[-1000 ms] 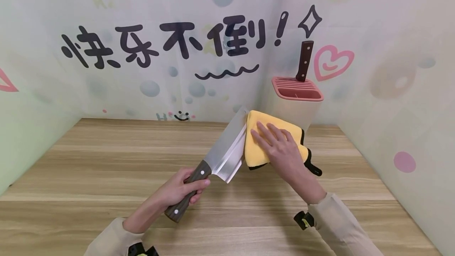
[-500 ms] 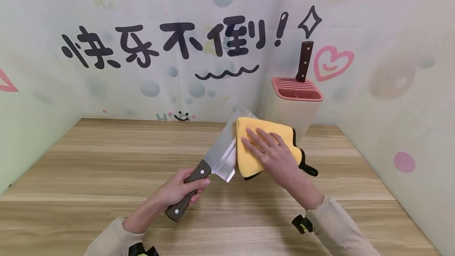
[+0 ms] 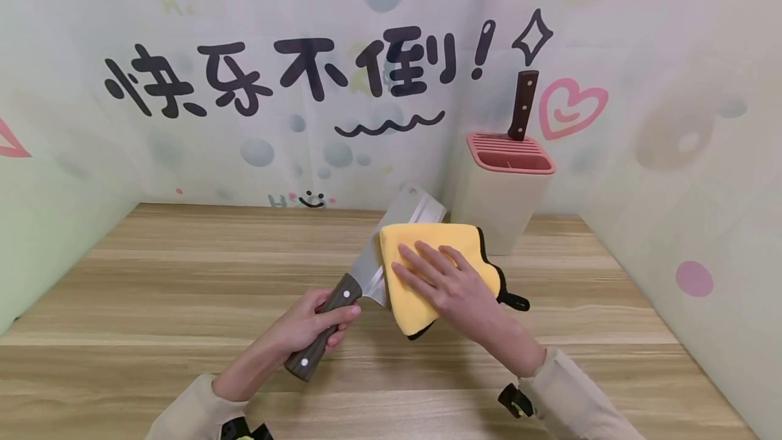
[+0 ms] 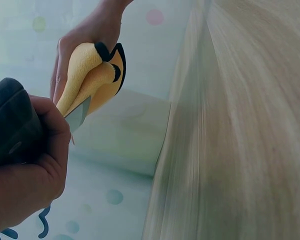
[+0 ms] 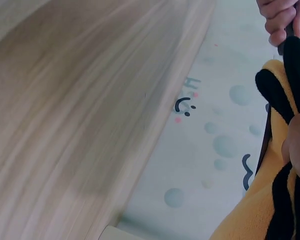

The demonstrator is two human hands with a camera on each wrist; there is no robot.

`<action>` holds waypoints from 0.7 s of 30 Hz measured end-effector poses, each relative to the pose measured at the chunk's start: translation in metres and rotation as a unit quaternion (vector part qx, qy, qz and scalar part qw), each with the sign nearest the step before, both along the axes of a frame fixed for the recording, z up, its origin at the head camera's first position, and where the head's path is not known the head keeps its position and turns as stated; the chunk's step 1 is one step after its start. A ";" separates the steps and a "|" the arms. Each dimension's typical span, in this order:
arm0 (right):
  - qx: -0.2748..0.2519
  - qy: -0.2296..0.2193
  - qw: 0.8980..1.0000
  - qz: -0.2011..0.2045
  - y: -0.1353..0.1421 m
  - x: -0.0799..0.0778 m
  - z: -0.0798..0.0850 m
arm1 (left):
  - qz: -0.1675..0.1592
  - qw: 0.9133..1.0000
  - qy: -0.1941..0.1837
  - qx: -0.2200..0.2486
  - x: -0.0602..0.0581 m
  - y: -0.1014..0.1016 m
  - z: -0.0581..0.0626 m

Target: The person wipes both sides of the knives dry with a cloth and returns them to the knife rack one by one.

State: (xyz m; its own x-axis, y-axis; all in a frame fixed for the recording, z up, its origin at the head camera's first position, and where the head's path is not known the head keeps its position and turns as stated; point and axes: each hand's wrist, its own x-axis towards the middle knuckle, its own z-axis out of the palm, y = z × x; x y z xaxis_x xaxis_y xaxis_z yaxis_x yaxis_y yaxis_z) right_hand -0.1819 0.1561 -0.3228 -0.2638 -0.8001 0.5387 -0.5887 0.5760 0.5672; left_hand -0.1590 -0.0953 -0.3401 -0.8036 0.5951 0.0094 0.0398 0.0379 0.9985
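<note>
My left hand [image 3: 308, 321] grips the dark wooden handle [image 3: 303, 362] of a wide cleaver, which is held tilted, its blade [image 3: 400, 212] pointing up and away above the table. With my right hand [image 3: 461, 294] I hold a folded yellow cloth [image 3: 409, 304] with black trim against the blade. The fingers lie spread over the cloth's upper face, and in the right wrist view the thumb [image 5: 299, 145] presses from its other side. In the left wrist view the cloth [image 4: 85, 75] folds round the blade's edge. Much of the blade's middle and lower right side is hidden beneath it.
A cream knife block [image 3: 497, 206] with a pink slotted top stands at the back right, behind the cloth. One brown-handled knife [image 3: 523, 106] sticks up from it. The wooden table [image 3: 201, 277] meets printed walls at the back and sides.
My right hand has slid the cloth down and left along the blade, from near the tip towards the handle, uncovering the blade's far end. The left hand and cleaver have stayed nearly still.
</note>
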 end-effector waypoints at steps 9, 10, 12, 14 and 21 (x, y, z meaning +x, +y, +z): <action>0.035 0.016 0.999 0.026 -0.004 0.007 0.000 | 0.011 1.000 -0.007 -0.007 0.000 0.000 0.001; 0.037 0.013 0.999 0.028 -0.004 0.008 0.000 | 0.013 1.000 -0.006 -0.008 0.000 0.000 0.001; 0.043 0.012 0.998 0.032 -0.004 0.009 0.000 | 0.017 1.000 -0.005 -0.012 0.000 -0.001 0.001; 0.049 0.011 0.998 0.036 -0.003 0.009 -0.001 | 0.023 1.000 -0.007 -0.016 0.000 -0.001 0.002; 0.060 0.006 0.997 0.050 -0.003 0.011 0.001 | 0.029 0.999 -0.012 -0.021 0.000 -0.001 0.004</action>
State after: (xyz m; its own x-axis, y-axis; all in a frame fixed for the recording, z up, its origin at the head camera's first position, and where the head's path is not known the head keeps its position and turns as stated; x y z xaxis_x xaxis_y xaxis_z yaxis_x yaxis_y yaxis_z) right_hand -0.1713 0.1527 -0.3221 -0.1731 -0.8813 0.4396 -0.6319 0.4418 0.6368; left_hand -0.1592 -0.0960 -0.3364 -0.8362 0.5474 -0.0339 0.0130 0.0815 0.9966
